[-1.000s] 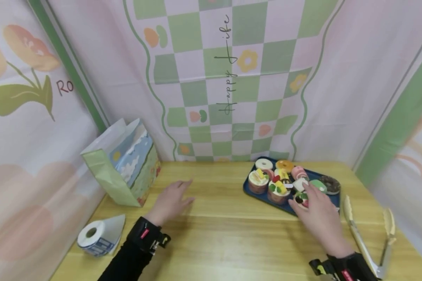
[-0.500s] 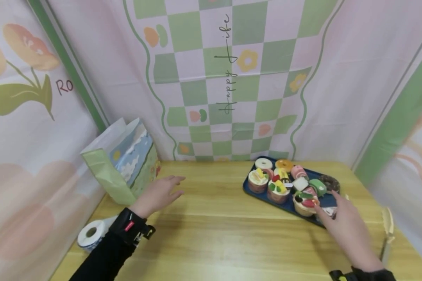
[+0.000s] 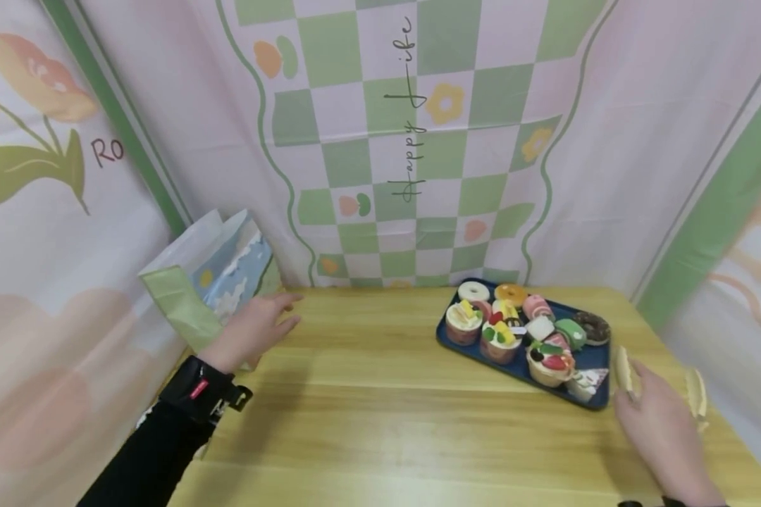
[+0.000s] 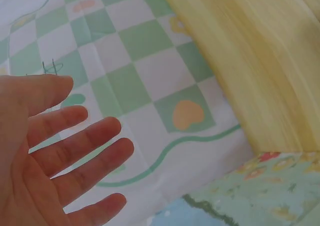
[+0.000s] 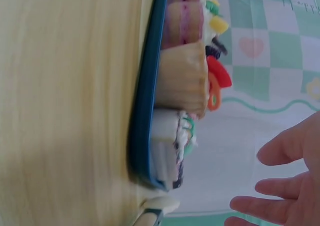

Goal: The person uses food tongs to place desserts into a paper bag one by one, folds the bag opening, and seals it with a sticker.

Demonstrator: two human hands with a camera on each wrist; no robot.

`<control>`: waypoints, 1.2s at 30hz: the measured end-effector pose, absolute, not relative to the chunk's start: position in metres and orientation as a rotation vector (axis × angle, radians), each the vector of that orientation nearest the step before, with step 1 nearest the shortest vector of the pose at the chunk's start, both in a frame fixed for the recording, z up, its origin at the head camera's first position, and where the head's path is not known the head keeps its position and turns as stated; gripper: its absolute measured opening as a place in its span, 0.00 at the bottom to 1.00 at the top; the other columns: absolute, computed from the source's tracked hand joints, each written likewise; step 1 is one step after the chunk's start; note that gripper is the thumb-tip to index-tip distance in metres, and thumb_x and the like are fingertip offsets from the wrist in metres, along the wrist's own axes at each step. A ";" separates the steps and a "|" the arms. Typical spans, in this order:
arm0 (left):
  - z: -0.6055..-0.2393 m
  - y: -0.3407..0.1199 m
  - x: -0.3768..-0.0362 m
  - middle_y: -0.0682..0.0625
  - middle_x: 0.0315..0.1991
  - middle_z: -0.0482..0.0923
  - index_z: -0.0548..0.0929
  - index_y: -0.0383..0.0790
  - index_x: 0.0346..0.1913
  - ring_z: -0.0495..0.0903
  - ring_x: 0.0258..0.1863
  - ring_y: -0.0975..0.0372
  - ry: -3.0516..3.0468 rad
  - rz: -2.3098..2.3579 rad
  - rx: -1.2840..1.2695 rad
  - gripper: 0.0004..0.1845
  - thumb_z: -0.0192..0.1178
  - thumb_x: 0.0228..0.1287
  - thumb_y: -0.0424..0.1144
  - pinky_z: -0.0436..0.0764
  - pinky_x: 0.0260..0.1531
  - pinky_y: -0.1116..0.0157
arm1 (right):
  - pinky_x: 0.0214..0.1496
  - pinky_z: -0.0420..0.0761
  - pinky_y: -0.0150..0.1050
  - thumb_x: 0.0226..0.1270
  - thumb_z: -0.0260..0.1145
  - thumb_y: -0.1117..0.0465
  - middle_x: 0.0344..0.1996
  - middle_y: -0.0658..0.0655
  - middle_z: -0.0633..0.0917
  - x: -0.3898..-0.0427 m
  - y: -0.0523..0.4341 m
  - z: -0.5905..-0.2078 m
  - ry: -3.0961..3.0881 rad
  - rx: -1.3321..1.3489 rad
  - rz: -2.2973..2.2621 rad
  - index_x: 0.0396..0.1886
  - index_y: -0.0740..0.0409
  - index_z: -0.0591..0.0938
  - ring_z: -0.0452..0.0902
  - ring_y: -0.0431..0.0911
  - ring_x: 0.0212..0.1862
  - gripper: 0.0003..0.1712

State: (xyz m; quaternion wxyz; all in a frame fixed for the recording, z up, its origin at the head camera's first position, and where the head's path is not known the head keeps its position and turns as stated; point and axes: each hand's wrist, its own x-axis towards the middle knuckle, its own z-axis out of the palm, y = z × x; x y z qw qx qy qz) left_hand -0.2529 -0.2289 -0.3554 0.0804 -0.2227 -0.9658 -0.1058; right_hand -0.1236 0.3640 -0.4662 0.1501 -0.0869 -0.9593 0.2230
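A: Report the left hand [image 3: 251,329].

B: It hangs above the far left part of the desk [image 3: 380,415], palm down. In the left wrist view the fingers [image 4: 80,141] are straight and spread, holding nothing. The paper bag [image 3: 212,282] stands upright just beyond and to the left of the fingertips. From the head view I cannot tell whether hand and bag touch.

A: Report the right hand [image 3: 662,426].

B: It sits over the near right corner of the desk. The fingers [image 5: 285,183] are extended and slightly apart, with nothing in them. The tongs [image 3: 659,384] lie directly under and ahead of the fingertips: one cream tip shows just left of the index finger, the other just to the right of the hand. Contact with the tongs cannot be confirmed; the hand hides their middle.

A: Position of the tray?

B: The dark blue tray [image 3: 599,358] lies flat on the desk, just left of and beyond the right fingertips, well apart from the left hand. Its near right corner is just beside the left tong tip.

A: Contents?

B: Toy pastries. Closest to the right fingers is a white cake slice [image 3: 585,384] at the tray's near corner. Beside it is a tart with red topping [image 3: 548,362]. Farther off stand two cupcakes [image 3: 482,331], and doughnuts [image 3: 510,292] line the far edge.

A: Surroundings?

B: A checked green and white backdrop [image 3: 418,141] hangs behind the desk.
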 end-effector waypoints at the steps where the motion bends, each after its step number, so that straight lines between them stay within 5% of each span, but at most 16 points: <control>1: -0.354 -0.231 -0.255 0.44 0.52 0.84 0.77 0.45 0.62 0.85 0.46 0.52 -2.875 -0.306 -0.668 0.22 0.58 0.70 0.48 0.83 0.45 0.54 | 0.54 0.61 0.73 0.73 0.51 0.56 0.64 0.83 0.64 -0.123 0.367 -0.468 -2.753 -0.252 0.645 0.74 0.70 0.53 0.62 0.80 0.58 0.37; 5: -0.348 -0.238 -0.260 0.49 0.45 0.87 0.82 0.47 0.57 0.86 0.40 0.56 -2.758 -0.231 -0.717 0.17 0.59 0.69 0.47 0.83 0.37 0.56 | 0.54 0.61 0.74 0.74 0.51 0.55 0.64 0.84 0.63 -0.123 0.377 -0.474 -2.763 -0.277 0.633 0.73 0.73 0.54 0.61 0.80 0.58 0.37; 15: -0.327 -0.268 -0.264 0.45 0.46 0.85 0.82 0.43 0.55 0.82 0.46 0.50 -2.546 -0.206 -0.805 0.16 0.64 0.64 0.39 0.79 0.46 0.51 | 0.57 0.55 0.76 0.75 0.52 0.50 0.66 0.86 0.54 -0.125 0.403 -0.482 -2.851 -0.327 0.687 0.74 0.73 0.45 0.54 0.83 0.60 0.44; 24: -0.305 -0.294 -0.271 0.33 0.61 0.71 0.80 0.36 0.56 0.69 0.61 0.40 -2.448 -0.285 -0.789 0.20 0.66 0.61 0.33 0.67 0.60 0.43 | 0.61 0.50 0.76 0.73 0.57 0.52 0.64 0.89 0.51 -0.130 0.420 -0.495 -2.818 -0.223 0.665 0.71 0.82 0.46 0.50 0.84 0.61 0.47; 31: -0.293 -0.324 -0.277 0.33 0.67 0.66 0.78 0.37 0.58 0.64 0.66 0.38 -2.456 -0.357 -0.653 0.18 0.61 0.68 0.37 0.64 0.60 0.41 | 0.63 0.48 0.75 0.63 0.64 0.62 0.58 0.90 0.52 -0.120 0.416 -0.512 -2.779 -0.206 0.612 0.65 0.90 0.50 0.47 0.82 0.60 0.46; 36: -0.293 -0.348 -0.280 0.33 0.67 0.65 0.75 0.36 0.62 0.64 0.65 0.38 -2.512 -0.432 -0.497 0.20 0.56 0.72 0.41 0.66 0.58 0.40 | 0.71 0.36 0.71 0.65 0.62 0.62 0.64 0.91 0.46 -0.119 0.413 -0.515 -2.762 -0.236 0.639 0.66 0.89 0.47 0.35 0.81 0.69 0.47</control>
